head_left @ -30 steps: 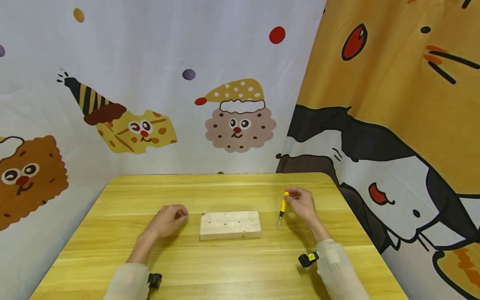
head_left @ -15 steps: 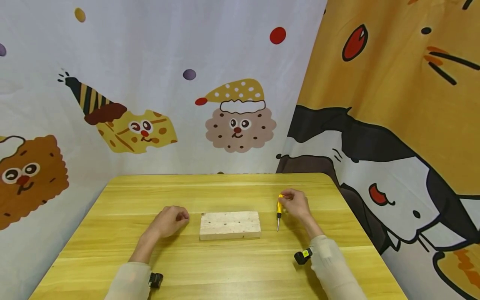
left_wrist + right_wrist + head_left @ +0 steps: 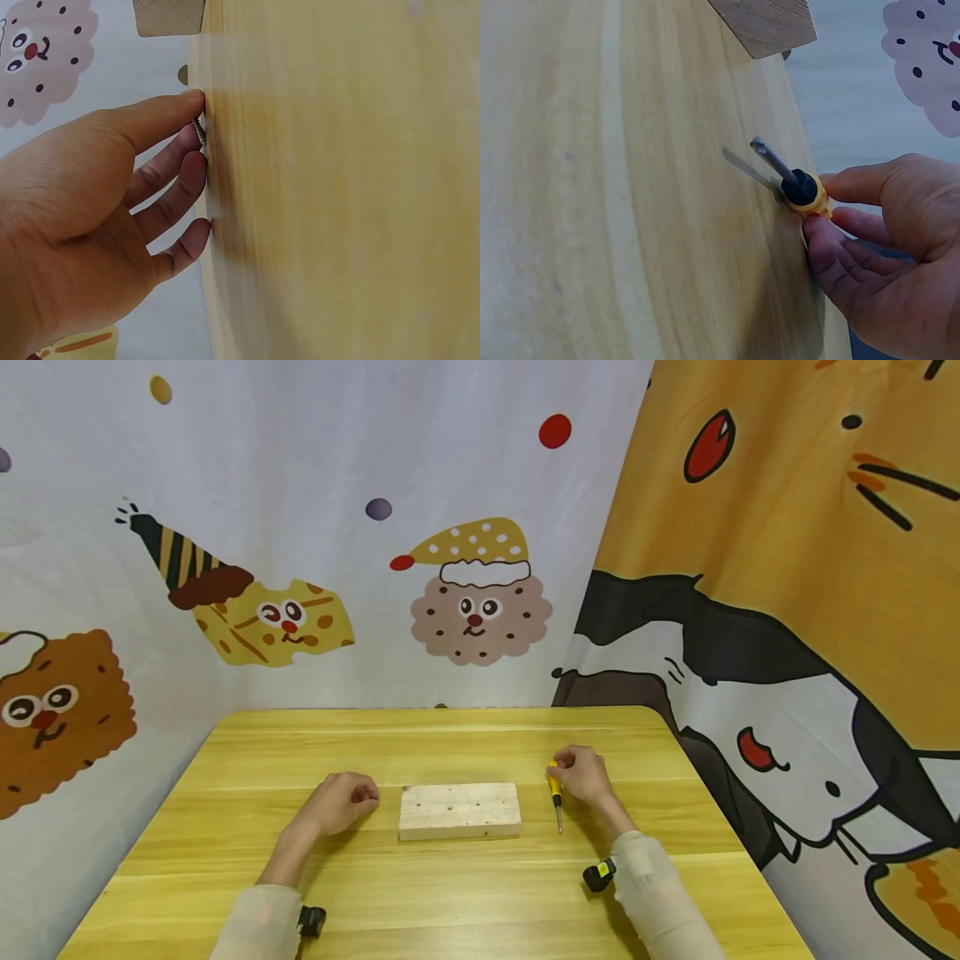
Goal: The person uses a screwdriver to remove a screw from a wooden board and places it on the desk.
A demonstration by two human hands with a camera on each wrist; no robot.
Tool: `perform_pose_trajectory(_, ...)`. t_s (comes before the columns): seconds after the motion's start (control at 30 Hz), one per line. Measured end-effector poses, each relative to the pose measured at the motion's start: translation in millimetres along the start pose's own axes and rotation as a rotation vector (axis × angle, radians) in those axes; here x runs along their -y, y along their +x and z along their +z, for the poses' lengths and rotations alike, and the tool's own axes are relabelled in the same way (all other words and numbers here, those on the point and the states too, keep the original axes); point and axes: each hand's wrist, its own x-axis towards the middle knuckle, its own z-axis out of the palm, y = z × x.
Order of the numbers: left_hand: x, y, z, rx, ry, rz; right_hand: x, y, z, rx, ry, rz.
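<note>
In the left wrist view, my left hand (image 3: 112, 195) pinches a small metal screw (image 3: 199, 131) between thumb and forefinger, with the fingertips at the table surface. The head view shows this left hand (image 3: 337, 802) left of a pale wooden block (image 3: 459, 811) that has several small holes in its top; the screw cannot be made out there. To the block's right, my right hand (image 3: 582, 774) grips the yellow handle of a screwdriver (image 3: 556, 789). Its metal shaft points toward the near side, as the right wrist view also shows with the screwdriver's black collar (image 3: 801, 189).
The wooden table (image 3: 450, 902) has light yellow grain. Behind it and on both sides hang printed curtains (image 3: 300, 460) with cartoon figures. A black wrist camera (image 3: 597, 877) sits on the right wrist and another camera (image 3: 311, 921) on the left.
My right hand has moved left and slightly nearer with the screwdriver, whose shaft tip has swung from pointing left to slightly right. The left hand and the block have hardly moved.
</note>
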Motion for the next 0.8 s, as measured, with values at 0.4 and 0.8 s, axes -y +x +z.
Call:
perform_pose_trajectory(0.4,-0.5,-0.9,1.4,0.019,-0.028,-0.01,-6,-1.1,-5,0.023,0.033,0.016)
perform_pose_trajectory(0.8,0.6,1.6,-4.0,0.02,-0.053,-0.026,-14,-5.7,-21,0.068,0.084,-0.076)
